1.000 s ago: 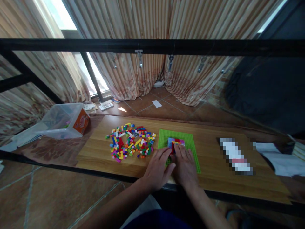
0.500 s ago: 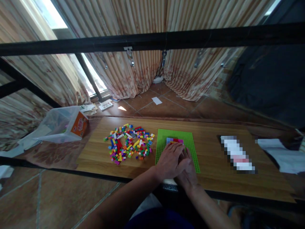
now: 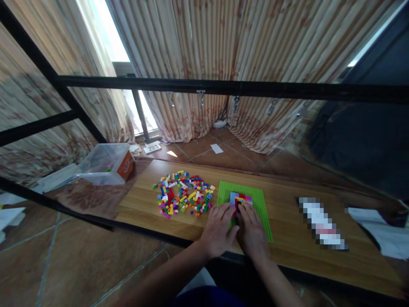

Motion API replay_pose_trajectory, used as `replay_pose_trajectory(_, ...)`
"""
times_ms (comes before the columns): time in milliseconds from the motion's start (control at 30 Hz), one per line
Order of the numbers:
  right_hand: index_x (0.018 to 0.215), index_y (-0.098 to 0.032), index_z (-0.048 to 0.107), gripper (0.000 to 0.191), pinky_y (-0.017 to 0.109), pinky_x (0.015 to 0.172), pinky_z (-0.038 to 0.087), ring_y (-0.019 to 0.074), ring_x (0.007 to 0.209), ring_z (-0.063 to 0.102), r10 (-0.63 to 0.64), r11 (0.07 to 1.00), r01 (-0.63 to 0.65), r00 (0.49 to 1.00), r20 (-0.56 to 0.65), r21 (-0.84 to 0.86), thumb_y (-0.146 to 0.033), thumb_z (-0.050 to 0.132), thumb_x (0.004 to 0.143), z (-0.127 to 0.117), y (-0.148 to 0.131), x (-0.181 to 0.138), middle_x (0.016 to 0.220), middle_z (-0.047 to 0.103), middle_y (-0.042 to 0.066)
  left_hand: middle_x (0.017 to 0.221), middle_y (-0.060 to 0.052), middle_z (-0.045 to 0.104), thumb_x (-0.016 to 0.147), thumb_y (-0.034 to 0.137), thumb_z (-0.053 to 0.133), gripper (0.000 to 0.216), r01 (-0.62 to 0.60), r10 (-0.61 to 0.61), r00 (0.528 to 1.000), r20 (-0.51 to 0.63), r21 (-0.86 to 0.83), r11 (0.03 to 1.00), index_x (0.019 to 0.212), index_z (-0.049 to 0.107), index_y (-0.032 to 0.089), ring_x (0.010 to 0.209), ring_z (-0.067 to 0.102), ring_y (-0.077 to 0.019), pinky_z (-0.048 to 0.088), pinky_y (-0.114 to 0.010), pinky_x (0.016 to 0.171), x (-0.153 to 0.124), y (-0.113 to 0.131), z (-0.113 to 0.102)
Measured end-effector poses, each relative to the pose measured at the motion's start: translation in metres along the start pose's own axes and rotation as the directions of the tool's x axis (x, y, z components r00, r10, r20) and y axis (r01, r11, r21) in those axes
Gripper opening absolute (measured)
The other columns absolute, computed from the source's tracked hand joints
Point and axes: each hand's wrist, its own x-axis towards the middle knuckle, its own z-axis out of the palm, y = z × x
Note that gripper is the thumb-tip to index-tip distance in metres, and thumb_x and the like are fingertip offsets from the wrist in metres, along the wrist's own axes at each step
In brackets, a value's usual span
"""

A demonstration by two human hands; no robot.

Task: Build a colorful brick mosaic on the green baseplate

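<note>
A small build of toy bricks (image 3: 242,197) in light blue, red, magenta and yellow sits on a green studded baseplate (image 3: 262,209). My left hand (image 3: 218,228) lies at the build's near left side, fingers stretched forward with their tips on it and the thumb apart. My right hand (image 3: 254,228) rests over the near right part, fingers extended and covering some bricks. Whether a small brick is under the fingertips is hidden. Left of the baseplate spreads a loose pile of coloured bricks (image 3: 191,195).
The low wooden table (image 3: 140,204) carries all this. A pixelated phone-like object (image 3: 321,221) lies at its right. Beyond the left end stands a clear plastic bin (image 3: 102,164) with an orange label. A black metal bar (image 3: 179,85) crosses in front of curtains.
My hands, overlapped on the build before, have moved apart to its two sides, exposing more bricks. The view has tilted and shifted, so the table appears lower and further right.
</note>
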Motion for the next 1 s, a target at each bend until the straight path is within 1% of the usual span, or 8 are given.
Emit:
replay_pose_trajectory(200, 0.134, -0.015, 0.051, 0.042, 0.048, 0.107, 0.039, 0.0254, 0.134, 0.041, 0.053, 0.997, -0.049, 0.996, -0.077, 0.060, -0.027, 0.038, 0.096, 0.005, -0.002, 0.001, 0.139, 0.051, 0.014, 0.134, -0.014, 0.051, 0.083, 0.015, 0.052, 0.051, 0.129, -0.100, 0.979, -0.175, 0.166, 0.978, 0.133, 0.044, 0.018, 0.124, 0.046, -0.0279, 0.040, -0.052, 0.103, -0.042, -0.040, -0.026)
replay_pose_trajectory(333, 0.129, -0.016, 0.055, 0.039, 0.049, 0.106, 0.040, 0.0253, 0.132, 0.042, 0.075, 0.993, -0.066, 0.994, -0.086, 0.102, -0.029, 0.039, 0.096, 0.004, -0.002, 0.001, 0.137, 0.053, 0.014, 0.130, -0.014, 0.053, 0.082, 0.015, 0.054, 0.045, 0.244, -0.180, 0.948, -0.261, 0.239, 0.940, 0.126, 0.049, 0.016, 0.121, 0.048, -0.0280, 0.043, -0.049, 0.101, -0.061, -0.058, -0.037)
replay_pose_trajectory(433, 0.126, -0.015, 0.057, 0.038, 0.048, 0.106, 0.041, 0.0256, 0.132, 0.043, 0.077, 0.991, -0.066, 0.993, -0.090, 0.112, -0.029, 0.040, 0.096, 0.003, -0.002, 0.000, 0.137, 0.053, 0.014, 0.121, -0.012, 0.056, 0.081, 0.016, 0.056, 0.036, 0.290, -0.211, 0.927, -0.309, 0.237, 0.927, 0.117, 0.054, 0.016, 0.115, 0.051, -0.0270, 0.046, -0.046, 0.097, -0.063, -0.063, -0.038)
replay_pose_trajectory(633, 0.122, -0.014, 0.060, 0.036, 0.047, 0.105, 0.042, 0.0260, 0.131, 0.044, 0.084, 0.990, -0.073, 0.993, -0.088, 0.119, -0.028, 0.041, 0.096, 0.001, -0.004, 0.002, 0.137, 0.052, 0.016, 0.107, -0.009, 0.059, 0.087, 0.016, 0.052, 0.012, 0.272, -0.183, 0.919, -0.348, 0.224, 0.936, 0.096, 0.060, 0.019, 0.103, 0.055, -0.0230, 0.050, -0.041, 0.090, -0.056, -0.061, -0.034)
replay_pose_trajectory(767, 0.120, -0.016, 0.062, 0.033, 0.047, 0.102, 0.043, 0.0261, 0.127, 0.048, 0.108, 0.986, -0.082, 0.979, -0.173, 0.148, -0.027, 0.045, 0.094, -0.007, -0.003, 0.001, 0.135, 0.054, 0.015, 0.104, -0.008, 0.060, 0.089, 0.017, 0.051, 0.011, 0.266, -0.171, 0.912, -0.372, 0.220, 0.939, 0.090, 0.061, 0.019, 0.099, 0.056, -0.0222, 0.050, -0.040, 0.087, -0.056, -0.059, -0.037)
replay_pose_trajectory(833, 0.118, -0.018, 0.063, 0.031, 0.047, 0.100, 0.044, 0.0254, 0.122, 0.053, 0.142, 0.975, -0.100, 0.968, -0.207, 0.198, -0.026, 0.046, 0.094, -0.012, -0.007, -0.005, 0.131, 0.058, 0.014, 0.104, -0.008, 0.060, 0.089, 0.018, 0.051, 0.011, 0.253, -0.161, 0.913, -0.374, 0.211, 0.944, 0.091, 0.062, 0.020, 0.099, 0.057, -0.0221, 0.050, -0.040, 0.087, -0.054, -0.053, -0.038)
replay_pose_trajectory(900, 0.116, -0.020, 0.064, 0.030, 0.046, 0.097, 0.047, 0.0239, 0.113, 0.059, 0.199, 0.948, -0.144, 0.964, -0.176, 0.285, -0.026, 0.046, 0.093, -0.018, -0.017, -0.016, 0.122, 0.065, 0.011, 0.100, -0.007, 0.062, 0.090, 0.020, 0.050, 0.012, 0.233, -0.169, 0.929, -0.330, 0.167, 0.958, 0.092, 0.062, 0.020, 0.095, 0.059, -0.0208, 0.051, -0.037, 0.085, -0.050, -0.043, -0.037)
replay_pose_trajectory(1000, 0.113, -0.022, 0.066, 0.028, 0.042, 0.093, 0.050, 0.0223, 0.103, 0.064, 0.329, 0.840, -0.275, 0.943, -0.038, 0.467, -0.031, 0.048, 0.092, -0.026, -0.043, -0.034, 0.110, 0.070, 0.009, 0.089, -0.004, 0.064, 0.092, 0.021, 0.047, 0.015, 0.209, -0.204, 0.967, -0.155, 0.017, 0.978, 0.092, 0.062, 0.021, 0.085, 0.062, -0.0167, 0.052, -0.030, 0.076, -0.041, -0.021, -0.029)
